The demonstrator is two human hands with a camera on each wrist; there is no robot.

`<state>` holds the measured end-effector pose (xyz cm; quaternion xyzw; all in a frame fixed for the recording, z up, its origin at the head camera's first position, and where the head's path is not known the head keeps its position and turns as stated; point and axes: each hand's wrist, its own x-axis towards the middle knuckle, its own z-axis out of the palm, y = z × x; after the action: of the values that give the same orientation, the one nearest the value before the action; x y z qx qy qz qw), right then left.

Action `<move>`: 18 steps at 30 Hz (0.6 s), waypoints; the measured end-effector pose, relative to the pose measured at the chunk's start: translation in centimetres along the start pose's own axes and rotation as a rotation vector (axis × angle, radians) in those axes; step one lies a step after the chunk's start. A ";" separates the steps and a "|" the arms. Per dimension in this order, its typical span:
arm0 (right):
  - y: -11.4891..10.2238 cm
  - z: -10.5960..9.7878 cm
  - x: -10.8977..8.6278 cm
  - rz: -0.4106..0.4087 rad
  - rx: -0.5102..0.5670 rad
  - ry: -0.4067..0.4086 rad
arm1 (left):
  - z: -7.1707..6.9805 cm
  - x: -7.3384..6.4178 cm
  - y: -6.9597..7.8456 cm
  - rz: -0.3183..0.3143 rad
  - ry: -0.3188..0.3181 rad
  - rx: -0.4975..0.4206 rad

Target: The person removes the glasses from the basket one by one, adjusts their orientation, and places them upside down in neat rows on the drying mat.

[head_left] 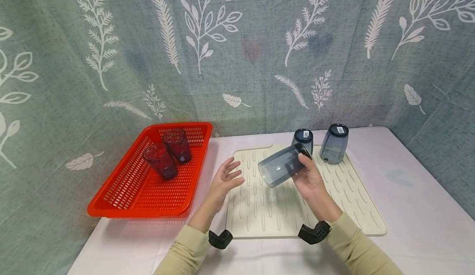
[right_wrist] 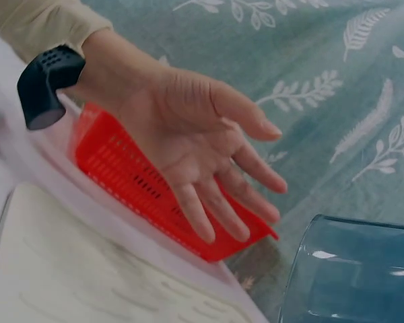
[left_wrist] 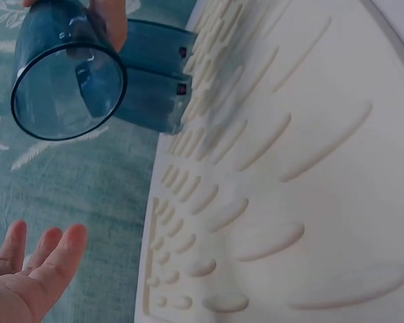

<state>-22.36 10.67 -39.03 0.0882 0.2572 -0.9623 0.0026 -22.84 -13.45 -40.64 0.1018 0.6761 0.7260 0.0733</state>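
A blue-tinted drinking glass (head_left: 281,165) is tilted on its side above the cream ridged mat, its rim toward the left. My right hand (head_left: 309,180) grips it near the dark base. To the left of the rim, my left hand (head_left: 224,181) is raised with fingers spread, touching nothing; its fingers (left_wrist: 57,259) show in the left wrist view. Two more blue glasses stand upside down at the back of the mat: one glass (head_left: 334,144) at the right, and another glass (head_left: 303,136) partly hidden behind the held one.
The cream mat (head_left: 256,221) lies on a white-covered table (head_left: 412,184). At the left stands a red perforated basket (head_left: 148,204), holding two purplish-looking glasses (head_left: 160,161) that lean toward its back. A patterned grey-green curtain (head_left: 256,81) hangs behind.
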 end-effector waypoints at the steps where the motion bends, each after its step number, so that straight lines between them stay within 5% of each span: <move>1: -0.1 0.0 0.0 -0.004 -0.021 0.000 | -0.1 0.0 0.0 -0.002 0.005 0.004; 18: -2.7 -1.0 -0.3 -0.035 -0.189 0.013 | -1.8 -0.6 0.2 -0.018 0.031 0.048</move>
<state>-22.05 13.53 -38.49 0.0894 0.3482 -0.9331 -0.0076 -22.73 -15.32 -40.63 0.0862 0.6952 0.7105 0.0670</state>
